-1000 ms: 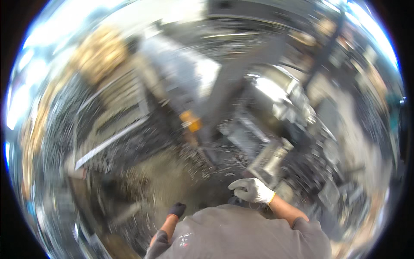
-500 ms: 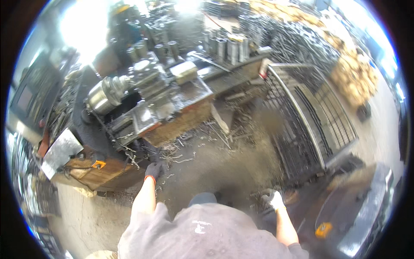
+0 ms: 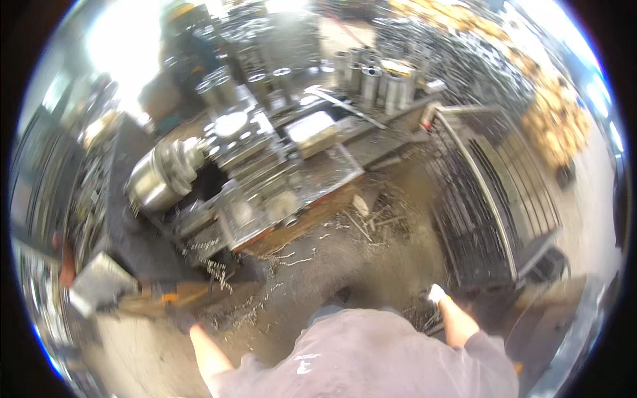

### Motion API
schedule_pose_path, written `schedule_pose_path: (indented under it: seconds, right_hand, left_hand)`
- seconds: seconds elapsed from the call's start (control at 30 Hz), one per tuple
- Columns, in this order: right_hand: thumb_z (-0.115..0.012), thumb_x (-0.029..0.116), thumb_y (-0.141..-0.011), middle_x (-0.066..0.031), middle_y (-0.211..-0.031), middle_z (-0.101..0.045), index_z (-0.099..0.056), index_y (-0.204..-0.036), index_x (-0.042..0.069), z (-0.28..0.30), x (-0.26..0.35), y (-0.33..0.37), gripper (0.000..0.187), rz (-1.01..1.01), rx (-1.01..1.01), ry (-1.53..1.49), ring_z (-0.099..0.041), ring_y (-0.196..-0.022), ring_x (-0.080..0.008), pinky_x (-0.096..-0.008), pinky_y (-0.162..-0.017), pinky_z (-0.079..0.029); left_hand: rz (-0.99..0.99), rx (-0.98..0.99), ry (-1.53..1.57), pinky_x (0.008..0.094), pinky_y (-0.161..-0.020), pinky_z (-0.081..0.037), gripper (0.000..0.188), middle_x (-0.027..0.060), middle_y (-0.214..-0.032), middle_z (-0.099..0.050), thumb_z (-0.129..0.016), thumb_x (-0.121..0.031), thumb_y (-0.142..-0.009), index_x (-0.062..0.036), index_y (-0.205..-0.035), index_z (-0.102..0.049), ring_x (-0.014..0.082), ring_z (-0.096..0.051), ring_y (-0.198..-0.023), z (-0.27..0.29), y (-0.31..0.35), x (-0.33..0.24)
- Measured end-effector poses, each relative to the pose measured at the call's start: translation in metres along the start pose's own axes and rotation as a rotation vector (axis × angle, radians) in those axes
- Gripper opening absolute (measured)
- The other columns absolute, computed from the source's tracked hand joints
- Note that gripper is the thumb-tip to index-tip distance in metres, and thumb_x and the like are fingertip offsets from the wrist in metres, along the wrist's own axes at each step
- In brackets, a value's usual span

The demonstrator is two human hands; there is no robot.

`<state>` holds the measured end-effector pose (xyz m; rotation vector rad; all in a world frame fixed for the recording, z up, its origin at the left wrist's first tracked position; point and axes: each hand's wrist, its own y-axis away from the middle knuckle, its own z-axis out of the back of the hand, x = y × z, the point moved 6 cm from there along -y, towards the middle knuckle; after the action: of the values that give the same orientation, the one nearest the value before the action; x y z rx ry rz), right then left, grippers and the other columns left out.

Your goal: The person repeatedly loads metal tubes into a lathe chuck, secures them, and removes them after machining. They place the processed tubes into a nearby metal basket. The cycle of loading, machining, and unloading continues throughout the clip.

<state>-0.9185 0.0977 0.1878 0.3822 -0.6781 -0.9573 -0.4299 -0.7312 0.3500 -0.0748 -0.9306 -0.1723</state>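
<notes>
My left hand (image 3: pixel 184 321), in a dark glove with a reddish cuff, hangs low on the left. It is nearest the lathe's brown base (image 3: pixel 219 292); its fingers are smeared and merge with the dark background. On the right, my right hand (image 3: pixel 436 293) wears a white glove with dark fingers, blurred too. It is beside the low end of a metal-barred rack (image 3: pixel 474 192), and I cannot make out anything in it. Ahead stands a lathe with a shiny round chuck (image 3: pixel 156 179) and a tool carriage (image 3: pixel 242 142). A pale block (image 3: pixel 312 132) rests on the carriage.
Curly metal shavings (image 3: pixel 285 259) litter the dirty floor. Several metal cylinders (image 3: pixel 391 89) stand behind the carriage beside a long rod (image 3: pixel 348 107). A grey panel (image 3: pixel 103 282) juts out at the left. Stuffed tan sacks (image 3: pixel 557 123) are piled at the far right.
My left hand has moved left and lower, away from the hanging shavings. My right hand has shifted slightly right and up in the picture. The view has shifted, and a dark shoe tip now shows.
</notes>
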Motion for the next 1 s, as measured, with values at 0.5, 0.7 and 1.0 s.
schedule_pose_path:
  seconds: [0.5,0.7,1.0]
  right_hand:
    - [-0.069,0.027,-0.094,-0.0137,-0.111,-0.081,-0.080,-0.121,0.007,0.153,-0.055,-0.033,0.035,-0.184,-0.325,-0.688,-0.076,-0.089,-0.0261,-0.0375,-0.082,-0.061]
    - [-0.067,0.022,-0.097,-0.0144,-0.112,-0.081,-0.068,-0.144,0.006,0.339,-0.241,-0.016,0.049,-0.404,-0.953,-0.766,-0.070,-0.071,-0.0163,-0.0312,-0.063,-0.061]
    - [-0.066,0.044,-0.099,-0.0097,-0.074,-0.068,-0.059,-0.146,-0.002,0.418,-0.714,-0.148,0.065,-1.313,-0.675,-0.710,-0.056,-0.049,-0.0129,-0.0282,-0.034,-0.046]
  left_hand:
    - [-0.897,0.531,1.555,0.0427,-0.113,-0.048,0.048,0.0171,-0.142,-0.063,-0.063,-0.030,-0.106,-0.0018,-0.144,-0.059,0.0323,-0.061,-0.129,0.342,0.230,-0.403]
    - [-1.637,0.153,1.277,0.0433,-0.106,-0.053,0.044,0.0193,-0.133,-0.069,-0.072,-0.026,-0.100,-0.0030,-0.137,-0.064,0.0340,-0.068,-0.121,0.649,0.432,-0.531]
    - [-1.935,-0.680,1.194,0.0555,-0.111,-0.051,0.042,0.0188,-0.126,-0.072,-0.070,-0.027,-0.092,-0.0067,-0.128,-0.069,0.0405,-0.067,-0.120,0.984,0.676,-0.805]
